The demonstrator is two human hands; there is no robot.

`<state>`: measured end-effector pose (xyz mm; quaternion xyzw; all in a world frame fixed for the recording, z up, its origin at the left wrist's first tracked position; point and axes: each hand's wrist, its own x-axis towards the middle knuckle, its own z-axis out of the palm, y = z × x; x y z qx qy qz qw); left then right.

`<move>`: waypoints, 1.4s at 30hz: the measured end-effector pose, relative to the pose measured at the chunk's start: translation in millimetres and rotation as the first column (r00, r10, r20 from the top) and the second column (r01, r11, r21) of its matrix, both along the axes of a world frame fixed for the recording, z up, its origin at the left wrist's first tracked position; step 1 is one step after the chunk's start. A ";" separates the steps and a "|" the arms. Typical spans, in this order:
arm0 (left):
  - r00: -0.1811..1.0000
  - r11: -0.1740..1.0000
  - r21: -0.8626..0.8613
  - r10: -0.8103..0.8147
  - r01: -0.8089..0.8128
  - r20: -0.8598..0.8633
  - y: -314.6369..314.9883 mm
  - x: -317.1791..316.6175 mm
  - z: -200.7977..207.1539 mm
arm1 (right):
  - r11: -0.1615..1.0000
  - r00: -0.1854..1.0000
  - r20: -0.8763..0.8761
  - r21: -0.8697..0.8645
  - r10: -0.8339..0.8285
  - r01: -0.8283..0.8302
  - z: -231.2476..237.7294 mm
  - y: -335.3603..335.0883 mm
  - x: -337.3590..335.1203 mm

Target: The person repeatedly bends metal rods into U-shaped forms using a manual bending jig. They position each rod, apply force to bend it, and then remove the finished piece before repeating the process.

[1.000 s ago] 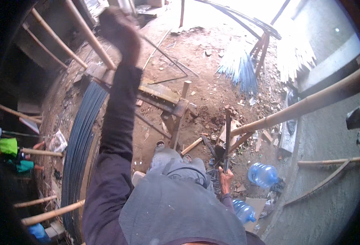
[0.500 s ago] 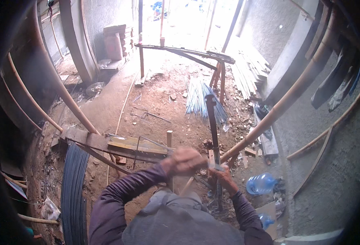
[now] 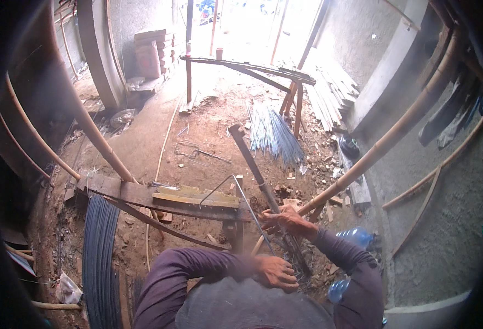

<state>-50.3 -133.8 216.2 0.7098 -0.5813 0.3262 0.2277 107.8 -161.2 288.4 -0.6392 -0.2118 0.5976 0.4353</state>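
Note:
My right hand (image 3: 292, 220) is closed round a long dark metal bar (image 3: 258, 178), which slants from upper left to lower right. A thin bent steel rod (image 3: 243, 193) runs past the fingers of that hand, its angled end over the bench. My left hand (image 3: 277, 272) is below, near my body, back upward and fingers curled; the rod's lower part reaches it, but what lies under the fingers is hidden. The narrow wooden bench (image 3: 129, 193) is at left, with a yellowish wood piece (image 3: 197, 196) on top.
Dark rods (image 3: 100, 247) lie bundled at left; bluish rods (image 3: 274, 134) are piled ahead on the dirt. Bamboo poles (image 3: 373, 145) slant in from both sides. Blue water bottles (image 3: 355, 238) lie at right. A second bench (image 3: 247, 67) stands farther off.
The bar has tipped from nearly upright, its top swinging left. My left hand has moved down and right, toward my body. My right hand has moved up slightly, and the bent rod has shifted right.

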 end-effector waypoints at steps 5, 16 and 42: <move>0.998 1.000 -0.020 0.013 -0.014 -0.068 -7.1 18.0 -21.7 | 0.999 0.980 0.190 -0.012 0.054 -0.053 -16.8 12.8 1.5; 0.968 0.992 0.047 0.121 -0.114 -0.218 -22.0 92.0 -21.0 | 0.989 0.967 0.212 -0.081 0.142 -0.128 -58.9 -2.4 68.4; -0.754 -0.023 0.773 0.240 -0.633 -0.611 315.2 49.9 -190.6 | 0.987 0.851 0.506 0.002 0.139 -0.163 -198.1 -9.2 97.2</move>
